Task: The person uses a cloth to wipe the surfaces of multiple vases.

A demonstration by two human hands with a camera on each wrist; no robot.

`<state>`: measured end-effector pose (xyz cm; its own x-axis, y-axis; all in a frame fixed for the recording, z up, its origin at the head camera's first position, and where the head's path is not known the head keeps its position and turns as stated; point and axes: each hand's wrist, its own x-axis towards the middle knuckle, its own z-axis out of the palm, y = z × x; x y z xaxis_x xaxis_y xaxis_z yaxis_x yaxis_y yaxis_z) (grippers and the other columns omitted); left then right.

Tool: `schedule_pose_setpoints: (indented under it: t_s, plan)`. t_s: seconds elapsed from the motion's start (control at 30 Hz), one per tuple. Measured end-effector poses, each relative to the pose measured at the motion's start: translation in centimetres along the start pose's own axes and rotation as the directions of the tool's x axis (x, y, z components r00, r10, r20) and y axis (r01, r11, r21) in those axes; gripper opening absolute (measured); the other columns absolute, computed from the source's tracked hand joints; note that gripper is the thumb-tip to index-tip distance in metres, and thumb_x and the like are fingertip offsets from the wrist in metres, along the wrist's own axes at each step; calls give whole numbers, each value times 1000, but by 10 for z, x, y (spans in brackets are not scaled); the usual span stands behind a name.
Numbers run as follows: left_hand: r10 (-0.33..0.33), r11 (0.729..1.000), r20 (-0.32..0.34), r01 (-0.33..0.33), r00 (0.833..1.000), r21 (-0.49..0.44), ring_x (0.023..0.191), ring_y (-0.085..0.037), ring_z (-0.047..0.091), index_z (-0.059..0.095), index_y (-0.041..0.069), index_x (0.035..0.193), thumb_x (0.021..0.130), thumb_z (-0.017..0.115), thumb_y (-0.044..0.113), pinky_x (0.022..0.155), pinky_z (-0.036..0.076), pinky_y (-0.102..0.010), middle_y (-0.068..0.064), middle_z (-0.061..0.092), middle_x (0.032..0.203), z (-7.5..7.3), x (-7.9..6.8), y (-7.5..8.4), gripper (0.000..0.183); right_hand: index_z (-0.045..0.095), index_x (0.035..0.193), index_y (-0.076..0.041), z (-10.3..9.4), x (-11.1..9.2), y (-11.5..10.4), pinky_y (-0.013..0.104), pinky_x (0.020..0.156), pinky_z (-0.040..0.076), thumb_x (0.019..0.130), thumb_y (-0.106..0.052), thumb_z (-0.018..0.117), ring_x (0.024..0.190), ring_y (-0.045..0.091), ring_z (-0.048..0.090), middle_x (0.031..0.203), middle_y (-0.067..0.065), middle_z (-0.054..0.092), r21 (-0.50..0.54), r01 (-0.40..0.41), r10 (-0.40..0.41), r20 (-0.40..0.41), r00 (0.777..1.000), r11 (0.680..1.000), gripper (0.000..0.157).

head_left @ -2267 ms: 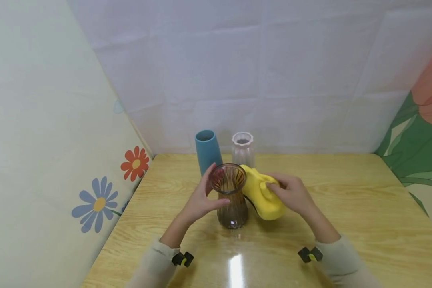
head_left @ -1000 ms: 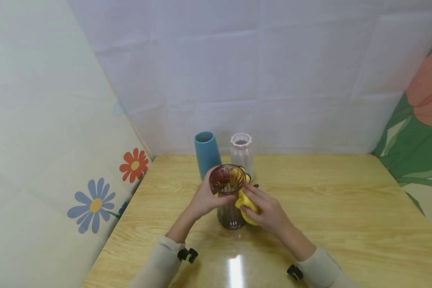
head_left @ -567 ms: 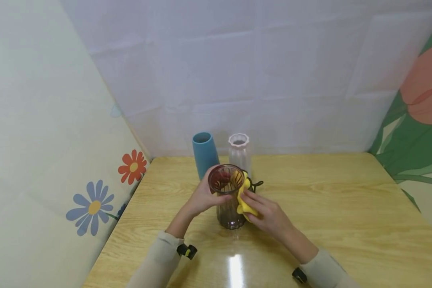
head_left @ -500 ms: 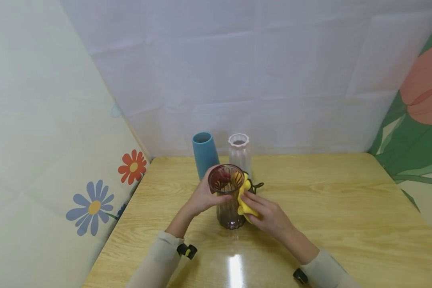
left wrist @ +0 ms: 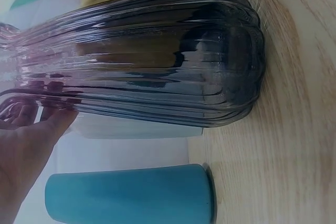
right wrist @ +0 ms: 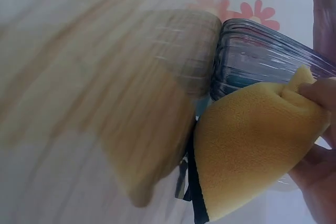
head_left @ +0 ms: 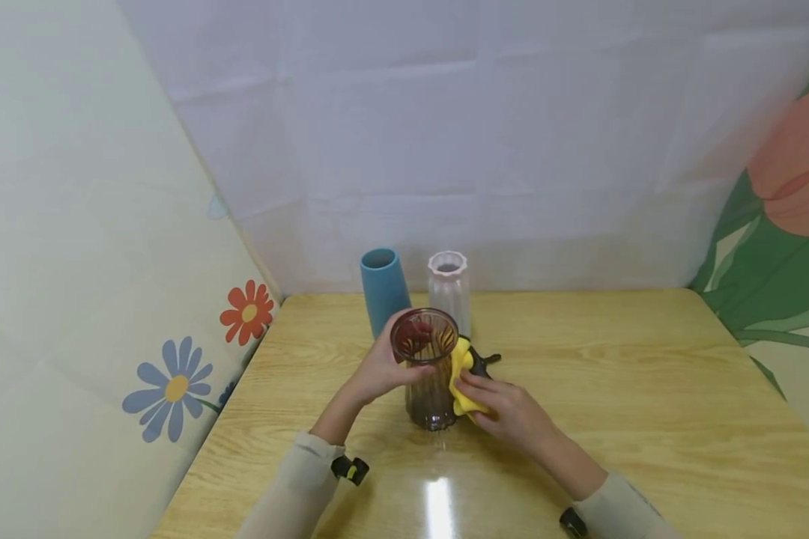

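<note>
A ribbed glass vase [head_left: 431,397], purplish at the rim and smoky grey below, stands upright on the table. My left hand [head_left: 377,370] grips it just under the rim, thumb in front and fingers behind; the left wrist view shows the vase's body [left wrist: 157,61] down to its base. In my right hand [head_left: 508,412] I pinch a yellow fleecy cloth [head_left: 465,378] with black trim and a black loop, folded beside the vase's right side. The right wrist view shows the cloth [right wrist: 257,140] spread out below the fingers, covering part of the vase [right wrist: 252,56].
Behind the glass vase stand a blue vase [head_left: 384,288] at left and a pale pinkish-white vase [head_left: 449,299] with a scalloped rim. The wood-grain table [head_left: 647,389] is glossy. A white sheet [head_left: 512,150] hangs along its back edge.
My left hand has closed round the vase's neck. My right hand brought the cloth left against the vase, bunching it, then slid it slightly down and right in the last half second.
</note>
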<state>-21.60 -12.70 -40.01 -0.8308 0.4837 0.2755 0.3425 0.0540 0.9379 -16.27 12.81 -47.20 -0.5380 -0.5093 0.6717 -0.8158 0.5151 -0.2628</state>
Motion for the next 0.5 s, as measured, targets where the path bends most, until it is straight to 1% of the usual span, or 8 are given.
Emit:
schedule_pose_setpoints:
  t_s: [0.17,0.3,0.4,0.5]
  plan:
    - [4,1000,18,-3,1000,-24,130,-38,51,28,8,152,77,82,0,105,48,-54,-22,48,142,-1,1,-1,93,72,123,-5,0,-3,3,41,81,61,67,-2,89,94,32,73,124,16,70,-19,23,-23,22,1000,1000,58]
    - [9,1000,29,-8,1000,-27,130,-38,51,28,9,153,77,82,0,104,48,-54,-21,48,142,-1,2,-2,93,73,121,-7,-1,-4,4,41,80,61,68,-2,89,95,30,74,120,14,72,-42,29,-26,55,998,999,56]
    - [12,999,33,-11,999,-34,130,-38,51,27,9,153,77,81,-1,104,49,-55,-22,48,143,-1,2,-2,94,73,124,-9,-4,-5,5,42,82,60,71,-3,86,100,29,73,123,12,71,-66,6,3,124,992,998,54]
    - [10,999,30,-9,1000,-42,130,-39,51,27,9,153,76,81,-1,103,48,-58,-22,47,143,0,2,-1,94,73,125,-12,-7,-6,7,42,86,59,75,-5,83,105,27,72,125,10,71,-84,-14,32,210,977,996,51]
